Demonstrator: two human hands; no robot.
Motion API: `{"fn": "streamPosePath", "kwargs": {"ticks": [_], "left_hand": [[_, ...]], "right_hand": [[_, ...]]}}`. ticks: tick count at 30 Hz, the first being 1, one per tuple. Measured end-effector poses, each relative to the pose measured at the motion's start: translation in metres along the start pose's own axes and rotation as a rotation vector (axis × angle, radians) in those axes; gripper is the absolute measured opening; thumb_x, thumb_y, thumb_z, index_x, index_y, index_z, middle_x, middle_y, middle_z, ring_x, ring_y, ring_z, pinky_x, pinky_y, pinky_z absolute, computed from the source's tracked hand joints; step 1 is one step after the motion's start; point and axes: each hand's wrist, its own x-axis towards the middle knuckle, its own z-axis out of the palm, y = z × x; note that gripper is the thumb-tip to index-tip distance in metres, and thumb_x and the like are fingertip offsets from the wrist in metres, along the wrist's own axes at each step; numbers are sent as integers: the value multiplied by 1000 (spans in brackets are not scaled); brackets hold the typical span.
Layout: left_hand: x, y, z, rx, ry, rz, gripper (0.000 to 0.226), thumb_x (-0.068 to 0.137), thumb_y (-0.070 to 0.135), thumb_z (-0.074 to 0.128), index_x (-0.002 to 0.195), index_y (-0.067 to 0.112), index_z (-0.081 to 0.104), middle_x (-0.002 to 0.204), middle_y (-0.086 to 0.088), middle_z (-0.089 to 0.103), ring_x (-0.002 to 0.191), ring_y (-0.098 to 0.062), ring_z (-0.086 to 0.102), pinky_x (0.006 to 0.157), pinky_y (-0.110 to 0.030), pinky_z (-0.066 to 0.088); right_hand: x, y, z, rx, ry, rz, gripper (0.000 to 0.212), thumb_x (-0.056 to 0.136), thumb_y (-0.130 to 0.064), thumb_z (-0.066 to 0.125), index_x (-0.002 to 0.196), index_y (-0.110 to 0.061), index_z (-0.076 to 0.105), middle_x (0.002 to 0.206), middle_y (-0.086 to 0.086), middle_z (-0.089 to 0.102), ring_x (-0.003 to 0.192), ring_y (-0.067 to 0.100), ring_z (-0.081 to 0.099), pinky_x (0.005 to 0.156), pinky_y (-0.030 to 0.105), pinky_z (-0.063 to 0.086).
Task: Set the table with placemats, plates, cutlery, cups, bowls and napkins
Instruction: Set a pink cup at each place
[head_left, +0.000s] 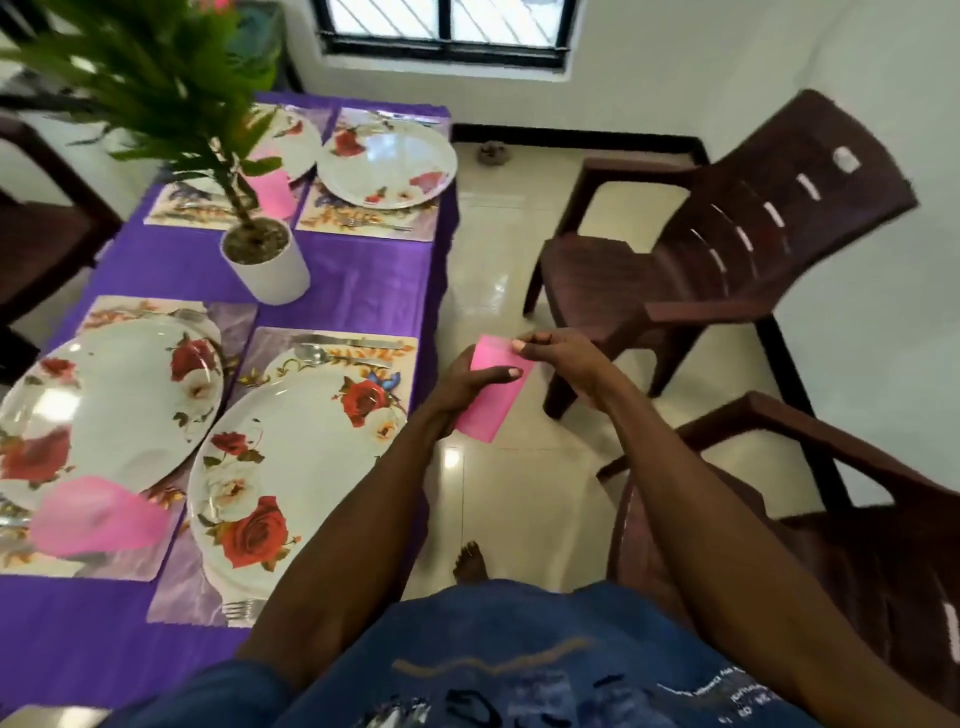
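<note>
I hold a folded pink napkin (492, 401) over the floor, just right of the table's edge. My left hand (462, 387) grips its left side with the thumb across it, and my right hand (558, 358) pinches its top corner. On the purple tablecloth (337, 283) lie several floral placemats, each with a white rose-patterned plate: near right plate (291, 467), near left plate (104, 405), far right plate (387, 163). A spoon and knife (348, 349) lie above the near right plate, a fork (244, 609) below it. Pink napkins rest at the near left setting (98, 519) and the far left setting (272, 192).
A potted green plant in a white pot (267, 265) stands mid-table. Two brown plastic chairs stand to the right, one (727, 249) further off and one (831, 545) close by my right arm. Glossy tiled floor (498, 249) runs between table and chairs.
</note>
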Motion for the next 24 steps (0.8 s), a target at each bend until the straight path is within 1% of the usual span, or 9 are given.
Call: {"fn": "streamPosePath", "kwargs": {"ticks": [3, 6, 8, 12, 14, 16, 19, 21, 24], "left_hand": [[9, 7, -26, -8, 158, 27, 44, 75, 26, 82, 114, 25, 61, 103, -5, 70, 90, -20, 67, 70, -29, 55], [7, 3, -55, -83, 329, 20, 50, 68, 35, 84, 112, 26, 62, 104, -7, 72, 96, -27, 68, 82, -43, 57], [1, 1, -75, -164, 413, 4, 47, 67, 37, 85, 109, 29, 66, 104, -5, 73, 98, -27, 69, 88, -48, 56], [-12, 9, -101, -272, 572, 48, 26, 84, 17, 74, 107, 26, 66, 99, 1, 75, 94, -19, 70, 85, -40, 56], [-13, 13, -111, -350, 639, 56, 34, 82, 22, 76, 114, 24, 66, 105, -10, 73, 100, -32, 68, 91, -55, 53], [-12, 18, -113, -434, 709, 48, 38, 83, 22, 76, 118, 20, 62, 100, -15, 71, 92, -37, 67, 85, -64, 52], [-7, 29, -105, -430, 856, 96, 44, 82, 17, 76, 122, 14, 57, 99, -15, 69, 81, -27, 69, 69, -45, 60], [0, 39, -96, -401, 967, 147, 54, 76, 16, 77, 125, 10, 55, 100, -13, 68, 80, -21, 69, 63, -35, 57], [11, 43, -87, -365, 1074, 179, 56, 73, 18, 78, 124, 18, 55, 105, -10, 68, 87, -22, 68, 67, -34, 57]], "right_hand": [[48, -23, 26, -137, -106, -85, 16, 90, -19, 68, 92, -5, 74, 87, 6, 69, 81, 13, 59, 78, 32, 45], [88, -38, 52, -204, -243, -121, 12, 91, -11, 66, 88, 0, 72, 79, 5, 66, 73, 11, 54, 71, 28, 44], [107, -47, 66, -199, -346, -143, 9, 89, -7, 67, 93, 0, 73, 86, 7, 68, 78, 11, 57, 76, 26, 46], [149, -70, 98, -179, -573, -193, 10, 86, -3, 70, 96, -2, 71, 100, 6, 66, 93, 13, 60, 88, 28, 49], [170, -78, 110, -160, -646, -195, 19, 85, -4, 71, 103, 4, 70, 107, 6, 65, 99, 14, 61, 94, 31, 48], [187, -85, 116, -162, -738, -188, 24, 86, -6, 71, 107, 5, 69, 110, 7, 66, 99, 13, 62, 93, 28, 48], [203, -96, 121, -187, -816, -136, 23, 87, -14, 72, 105, 0, 69, 102, 4, 68, 89, 8, 62, 81, 19, 50], [213, -101, 125, -279, -913, -150, 32, 82, -32, 77, 97, -4, 69, 92, 3, 69, 87, 12, 62, 80, 29, 49], [221, -101, 135, -402, -1014, -160, 46, 72, -50, 80, 99, -14, 71, 99, 4, 73, 97, 21, 67, 84, 37, 52]]}}
